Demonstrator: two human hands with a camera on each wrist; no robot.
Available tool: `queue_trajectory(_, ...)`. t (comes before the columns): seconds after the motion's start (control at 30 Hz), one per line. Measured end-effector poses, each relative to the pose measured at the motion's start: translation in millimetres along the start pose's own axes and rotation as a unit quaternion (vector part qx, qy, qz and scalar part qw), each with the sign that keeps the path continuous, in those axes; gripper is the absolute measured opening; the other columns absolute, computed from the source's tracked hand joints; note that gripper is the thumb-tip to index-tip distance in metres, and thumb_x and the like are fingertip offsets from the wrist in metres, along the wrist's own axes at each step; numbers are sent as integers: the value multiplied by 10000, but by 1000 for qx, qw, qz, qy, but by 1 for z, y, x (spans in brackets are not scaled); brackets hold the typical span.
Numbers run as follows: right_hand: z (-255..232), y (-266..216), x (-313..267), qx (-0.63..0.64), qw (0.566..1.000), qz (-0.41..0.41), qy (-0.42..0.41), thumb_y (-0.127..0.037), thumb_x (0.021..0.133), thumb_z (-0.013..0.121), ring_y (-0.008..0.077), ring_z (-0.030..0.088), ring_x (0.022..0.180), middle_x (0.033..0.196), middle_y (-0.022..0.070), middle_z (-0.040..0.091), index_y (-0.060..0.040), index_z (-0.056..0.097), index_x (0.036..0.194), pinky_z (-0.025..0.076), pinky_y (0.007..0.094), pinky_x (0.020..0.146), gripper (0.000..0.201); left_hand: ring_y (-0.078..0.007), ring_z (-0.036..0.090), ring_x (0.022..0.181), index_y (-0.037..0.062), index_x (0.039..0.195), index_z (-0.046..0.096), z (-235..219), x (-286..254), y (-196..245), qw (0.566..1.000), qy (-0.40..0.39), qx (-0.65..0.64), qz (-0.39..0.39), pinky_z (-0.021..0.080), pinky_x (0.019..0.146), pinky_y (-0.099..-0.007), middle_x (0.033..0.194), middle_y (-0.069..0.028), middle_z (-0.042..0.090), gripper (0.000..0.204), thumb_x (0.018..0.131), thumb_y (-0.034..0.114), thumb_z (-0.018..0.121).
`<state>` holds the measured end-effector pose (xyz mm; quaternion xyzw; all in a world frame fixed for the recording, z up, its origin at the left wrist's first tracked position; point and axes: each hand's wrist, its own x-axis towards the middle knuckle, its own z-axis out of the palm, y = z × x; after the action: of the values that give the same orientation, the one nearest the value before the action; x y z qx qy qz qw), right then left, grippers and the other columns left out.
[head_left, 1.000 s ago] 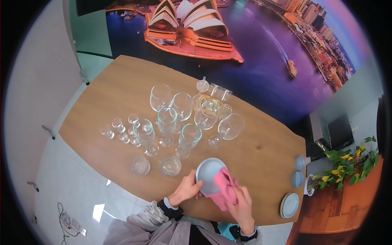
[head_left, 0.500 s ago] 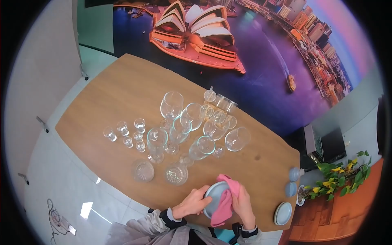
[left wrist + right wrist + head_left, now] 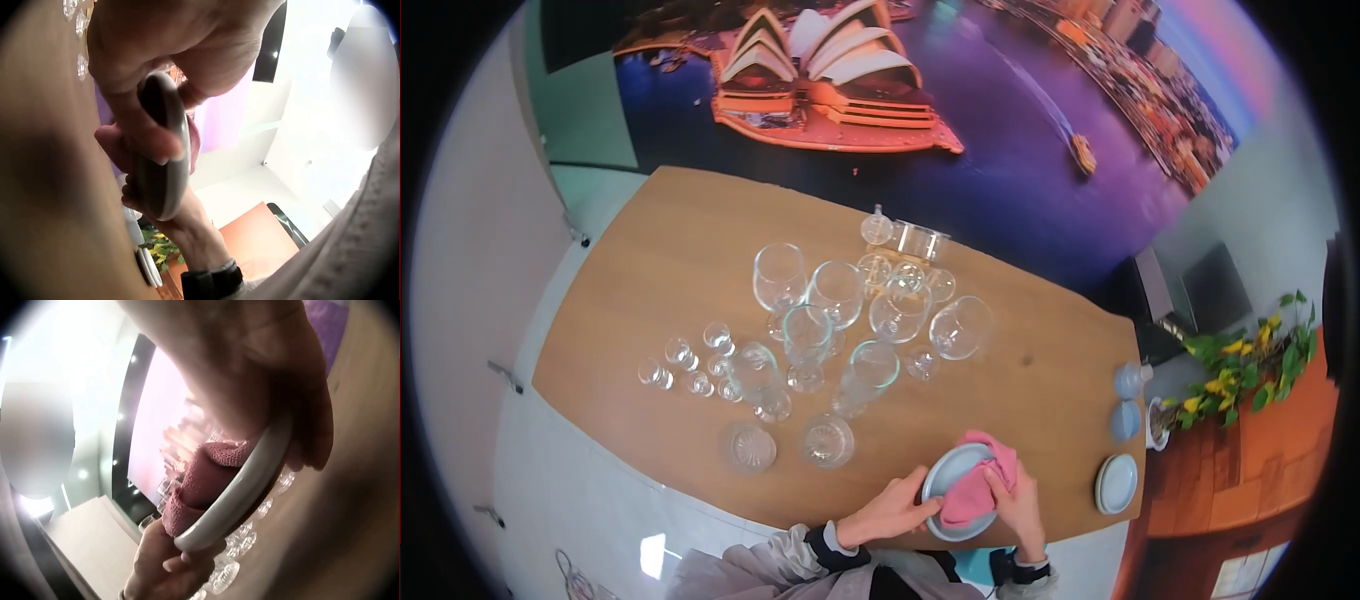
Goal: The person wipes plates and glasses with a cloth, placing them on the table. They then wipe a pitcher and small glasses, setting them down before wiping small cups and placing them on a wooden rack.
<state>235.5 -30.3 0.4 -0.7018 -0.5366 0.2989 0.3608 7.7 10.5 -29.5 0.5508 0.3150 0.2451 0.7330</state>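
Observation:
A pale blue-grey dish is held above the table's front edge. My left hand grips its left rim, thumb on the inner side and fingers beneath, as the left wrist view shows on the dish. My right hand pinches a pink cloth against the inside and right rim of the dish. In the right wrist view the bunched cloth lies along the dish's inner face, and the right fingers reach round behind the rim.
Several stemmed glasses stand mid-table, with small glasses to their left and two cut-glass tumblers in front. At the back is a wooden rack with glassware. Stacked dishes and blue cups sit at the right edge.
The dish, cloth and both hands have shifted right and slightly down in the head view, which has itself moved. The cloth lies bunched further inside the dish.

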Motion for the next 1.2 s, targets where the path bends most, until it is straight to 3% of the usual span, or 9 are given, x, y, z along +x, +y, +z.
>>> queue_trajectory(0.1,-19,-7,0,-105,983,-60,-137,-165,900,685,292,690,862,959,156,695,7,606,1199,539,364,784,354,-141,628,534,-13,1215,536,-11,25,-27,992,-118,-6,-35,517,512,-278,738,-87,649,331,962,195,487)
queue_trajectory(0.4,11,5,-34,-380,906,-184,37,-91,790,673,455,458,1141,1354,273,454,78,600,1060,417,498,956,326,-208,605,453,-42,1257,487,0,20,5,996,89,6,-21,490,438,-336,616,-138,619,384,941,168,427)
queue_trajectory(0.67,30,-14,-10,-197,946,-255,-35,15,701,634,441,470,1131,1294,261,471,116,505,1241,404,471,1009,564,-165,586,444,15,1335,476,25,30,-2,988,143,40,36,480,418,-315,656,-124,632,415,935,108,413)
queue_trajectory(0.73,43,-23,-21,-174,939,-292,-58,-49,713,645,410,483,1105,1267,212,496,55,536,1226,391,488,990,535,-160,579,436,7,1313,502,18,56,-39,872,295,182,345,475,410,-309,656,-116,629,404,931,97,406)
queue_trajectory(0.77,34,-23,-28,-167,940,-292,-56,-49,713,645,410,483,1105,1267,212,496,55,536,1226,391,488,990,535,-160,579,436,7,1313,502,18,47,-29,871,295,190,343,475,410,-309,656,-116,629,404,931,97,406)
queue_trajectory(0.83,10,-15,-39,-283,911,-278,-116,-93,712,678,384,474,1107,1238,206,498,54,524,1180,363,516,960,514,-179,569,411,14,1317,494,17,19,9,961,253,55,95,479,411,-319,612,-120,606,413,928,123,409)
queue_trajectory(0.97,-20,7,-9,-253,936,-228,87,26,740,597,391,468,1189,1289,176,520,36,572,1211,367,489,1005,472,-160,553,404,-1,1290,503,29,16,28,977,193,65,59,446,385,-301,616,-100,602,393,930,109,392)
queue_trajectory(1.07,-38,17,6,59,973,-197,108,73,750,565,405,484,1223,1307,198,538,27,573,1255,400,473,1016,507,-148,554,408,-5,1276,510,41,20,23,992,126,-12,0,429,370,-282,615,-83,598,382,933,106,384)
queue_trajectory(1.2,-30,18,1,1,972,-224,78,18,756,591,366,529,1209,1279,188,574,-4,609,1232,416,494,1013,478,-135,549,407,-9,1278,510,50,22,19,990,139,-11,-4,419,358,-269,617,-74,594,384,936,108,381)
